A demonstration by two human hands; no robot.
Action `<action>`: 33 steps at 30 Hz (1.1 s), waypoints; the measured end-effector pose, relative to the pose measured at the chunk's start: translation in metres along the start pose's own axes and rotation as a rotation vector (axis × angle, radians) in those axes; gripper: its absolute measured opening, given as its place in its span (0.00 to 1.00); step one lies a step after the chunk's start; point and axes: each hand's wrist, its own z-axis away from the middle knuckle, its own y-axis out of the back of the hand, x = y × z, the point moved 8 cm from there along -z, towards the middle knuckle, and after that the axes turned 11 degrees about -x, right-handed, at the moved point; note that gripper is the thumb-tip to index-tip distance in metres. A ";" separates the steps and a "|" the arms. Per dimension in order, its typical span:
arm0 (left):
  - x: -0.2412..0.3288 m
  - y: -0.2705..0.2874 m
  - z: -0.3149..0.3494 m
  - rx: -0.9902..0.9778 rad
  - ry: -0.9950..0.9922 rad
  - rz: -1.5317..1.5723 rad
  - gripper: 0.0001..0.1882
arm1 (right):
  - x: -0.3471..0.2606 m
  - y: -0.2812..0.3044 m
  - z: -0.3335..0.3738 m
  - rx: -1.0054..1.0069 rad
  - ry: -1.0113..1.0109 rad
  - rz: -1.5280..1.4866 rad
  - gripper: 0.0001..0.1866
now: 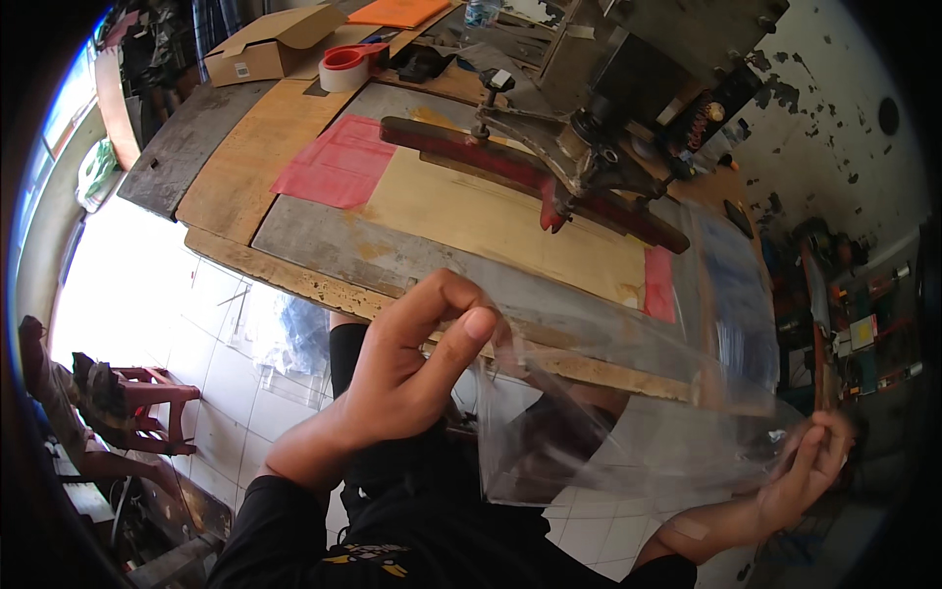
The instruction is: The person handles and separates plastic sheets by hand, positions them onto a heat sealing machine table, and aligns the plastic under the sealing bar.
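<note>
Aslant — film [657, 442] between both hands' fingers [463, 339]

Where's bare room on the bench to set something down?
Grey plate, strip between yellow sheet and wooden front edge, toward the left. Also the wood panel left of the left pink sheet.
Crowded: back left, cardboard box and tape roll; right, plastic stack. Clear plastic between left hand and right hand overlaps the right front.

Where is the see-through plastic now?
In the head view, the see-through plastic is low and right of centre, spread between the left hand and the right hand, by the near edge of the table.
</note>
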 end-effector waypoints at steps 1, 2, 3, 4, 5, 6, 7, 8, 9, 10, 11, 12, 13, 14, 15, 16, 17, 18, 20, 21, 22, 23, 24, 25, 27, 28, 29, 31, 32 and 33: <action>-0.007 -0.010 -0.002 -0.096 0.130 0.281 0.12 | 0.013 -0.002 -0.001 0.004 -0.113 -0.044 0.15; -0.013 -0.023 0.000 -0.192 0.259 0.563 0.17 | 0.016 -0.004 -0.001 0.001 -0.110 -0.049 0.15; -0.013 -0.028 -0.001 -0.323 0.218 0.543 0.27 | 0.023 -0.007 0.000 -0.009 -0.160 -0.051 0.15; -0.015 -0.027 0.001 -0.322 0.217 0.541 0.27 | 0.029 -0.010 0.000 -0.017 -0.210 -0.053 0.15; -0.019 -0.035 0.007 -0.407 0.278 0.591 0.27 | 0.035 -0.012 0.001 -0.069 -0.163 -0.060 0.16; -0.027 -0.039 0.013 -0.497 0.314 0.570 0.24 | 0.045 -0.014 0.005 -0.068 -0.163 -0.062 0.16; -0.034 -0.041 0.020 -0.592 0.344 0.545 0.20 | 0.052 -0.017 0.009 -0.067 -0.133 -0.021 0.17; -0.048 -0.031 0.027 -0.592 0.348 0.542 0.20 | 0.053 -0.020 0.013 -0.069 -0.105 0.016 0.18; -0.061 -0.024 0.035 -0.641 0.354 0.569 0.15 | 0.055 -0.024 0.019 -0.117 -0.140 -0.008 0.19; -0.064 -0.023 0.038 -0.689 0.360 0.599 0.12 | 0.057 -0.024 0.024 -0.119 -0.142 -0.009 0.19; -0.060 -0.016 0.035 -0.586 0.296 0.718 0.11 | 0.057 -0.035 0.031 -0.259 -0.125 -0.020 0.20; -0.050 -0.010 0.032 -0.524 0.217 0.819 0.11 | 0.058 -0.045 0.037 -0.398 -0.108 -0.029 0.21; -0.039 -0.006 0.027 -0.473 0.132 0.919 0.12 | 0.054 -0.059 0.042 -0.564 -0.101 -0.030 0.23; -0.032 -0.008 0.027 -0.470 0.144 0.910 0.12 | 0.049 -0.078 0.050 -0.735 -0.093 -0.048 0.24; -0.020 -0.002 0.025 -0.414 0.050 0.851 0.12 | 0.049 -0.094 0.057 -0.791 -0.195 -0.043 0.26; -0.008 0.007 0.023 -0.368 -0.055 0.806 0.12 | 0.037 -0.114 0.063 -0.838 -0.300 -0.016 0.28; -0.010 0.008 0.026 -0.360 0.017 0.854 0.11 | 0.027 -0.128 0.065 -0.754 -0.270 -0.008 0.30; -0.006 0.003 0.029 -0.366 0.020 0.857 0.11 | 0.021 -0.142 0.069 -0.673 -0.237 -0.001 0.33; -0.015 -0.002 0.038 -0.210 0.164 0.785 0.11 | -0.007 -0.159 0.082 -0.580 0.116 -0.042 0.34; -0.020 -0.015 0.041 -0.258 0.192 0.778 0.10 | -0.016 -0.170 0.097 -0.586 0.180 -0.067 0.36; -0.023 -0.027 0.041 -0.351 0.228 0.734 0.11 | -0.025 -0.184 0.111 -0.597 0.246 -0.097 0.38; -0.030 -0.042 0.041 -0.353 0.294 0.776 0.11 | -0.023 -0.201 0.123 -0.572 0.284 -0.069 0.39; -0.036 -0.054 0.044 -0.356 0.359 0.821 0.12 | -0.024 -0.215 0.133 -0.546 0.320 -0.038 0.40; -0.040 -0.056 0.046 -0.358 0.370 0.845 0.13 | -0.025 -0.222 0.133 -0.452 0.318 -0.049 0.31; -0.050 -0.060 0.050 -0.364 0.391 0.892 0.15 | -0.007 -0.224 0.136 -0.408 0.290 -0.079 0.25; -0.052 -0.057 0.050 -0.356 0.396 0.859 0.15 | 0.000 -0.221 0.133 -0.367 0.264 -0.103 0.20; -0.053 -0.054 0.050 -0.348 0.401 0.825 0.15 | -0.001 -0.217 0.129 -0.373 0.278 -0.076 0.17; -0.055 -0.045 0.050 -0.342 0.443 0.804 0.13 | 0.001 -0.209 0.121 -0.409 0.281 -0.101 0.14; -0.054 -0.042 0.047 -0.342 0.443 0.803 0.13 | 0.005 -0.205 0.117 -0.429 0.250 -0.139 0.13; -0.048 -0.034 0.040 -0.365 0.371 0.481 0.10 | 0.010 -0.197 0.111 -0.403 0.220 -0.155 0.11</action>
